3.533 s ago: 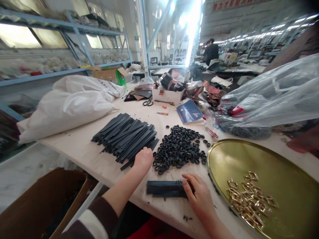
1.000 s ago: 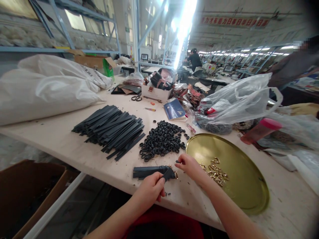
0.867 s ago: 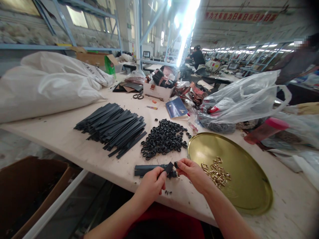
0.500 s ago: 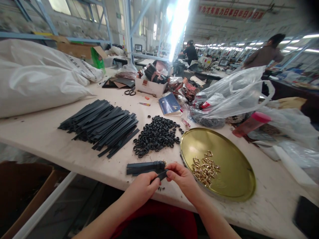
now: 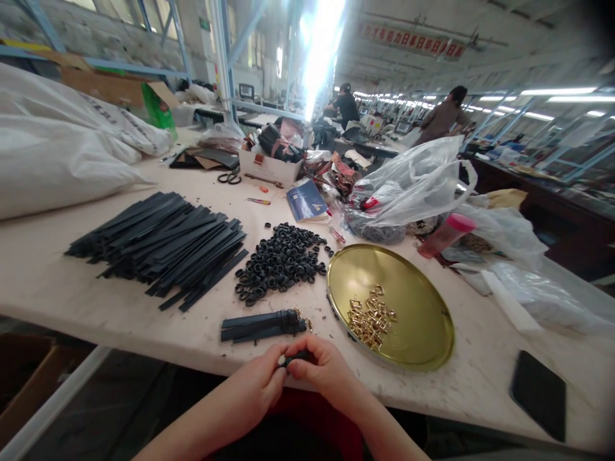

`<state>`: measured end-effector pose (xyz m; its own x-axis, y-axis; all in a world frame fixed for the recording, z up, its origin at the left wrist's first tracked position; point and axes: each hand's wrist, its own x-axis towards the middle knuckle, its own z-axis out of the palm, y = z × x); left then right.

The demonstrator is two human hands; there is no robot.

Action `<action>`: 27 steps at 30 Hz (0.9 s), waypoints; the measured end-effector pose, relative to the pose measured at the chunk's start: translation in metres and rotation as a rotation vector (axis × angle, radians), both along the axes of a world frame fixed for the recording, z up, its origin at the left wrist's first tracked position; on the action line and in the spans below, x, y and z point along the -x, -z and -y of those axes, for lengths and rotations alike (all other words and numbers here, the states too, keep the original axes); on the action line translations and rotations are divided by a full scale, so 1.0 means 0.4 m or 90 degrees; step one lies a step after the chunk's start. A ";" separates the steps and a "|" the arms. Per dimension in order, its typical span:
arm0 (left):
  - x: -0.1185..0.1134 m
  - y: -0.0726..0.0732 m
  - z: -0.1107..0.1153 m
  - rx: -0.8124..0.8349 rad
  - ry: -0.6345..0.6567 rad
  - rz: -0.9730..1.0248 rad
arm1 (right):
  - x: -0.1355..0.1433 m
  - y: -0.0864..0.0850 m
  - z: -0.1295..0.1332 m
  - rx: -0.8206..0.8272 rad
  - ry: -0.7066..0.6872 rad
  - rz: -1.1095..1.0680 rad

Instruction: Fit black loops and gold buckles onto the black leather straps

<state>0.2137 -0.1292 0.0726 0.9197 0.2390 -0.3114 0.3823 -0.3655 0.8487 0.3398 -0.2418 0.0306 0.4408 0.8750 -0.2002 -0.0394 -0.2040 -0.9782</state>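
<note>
My left hand (image 5: pixel 263 378) and my right hand (image 5: pixel 321 363) meet at the table's front edge, both closed on a dark strap piece (image 5: pixel 296 360) that is mostly hidden by the fingers. Just beyond them lies a small stack of dark straps (image 5: pixel 259 325) with gold buckles at its right end. A heap of black loops (image 5: pixel 283 259) sits behind that stack. To the left is a large pile of flat dark strips (image 5: pixel 163 240). Gold buckles (image 5: pixel 373 319) lie on a round gold tray (image 5: pixel 423 320) to the right of my hands.
A phone (image 5: pixel 539 394) lies at the right. Farther back are a blue booklet (image 5: pixel 306 201), scissors (image 5: pixel 229 178), a white box (image 5: pixel 269 169), a clear plastic bag (image 5: pixel 413 186) and a pink-lidded container (image 5: pixel 444 235). A white sack (image 5: pixel 57 147) fills the back left. Two people are in the background.
Both hands have moved lower, nearer the body, away from the strap stack, with the strap piece now more covered by the fingers. The camera view has shifted to the right.
</note>
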 end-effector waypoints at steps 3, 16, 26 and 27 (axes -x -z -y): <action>0.005 0.003 0.003 0.091 -0.029 -0.042 | 0.013 -0.006 0.004 -0.002 -0.001 0.006; -0.021 0.055 -0.010 0.285 -0.118 0.042 | -0.126 -0.032 0.047 0.185 0.117 0.542; -0.059 0.072 0.006 0.165 -0.111 0.090 | -0.263 -0.033 0.054 0.383 0.125 0.783; -0.064 0.067 0.009 0.184 -0.128 0.087 | -0.247 -0.046 0.051 0.326 0.134 0.713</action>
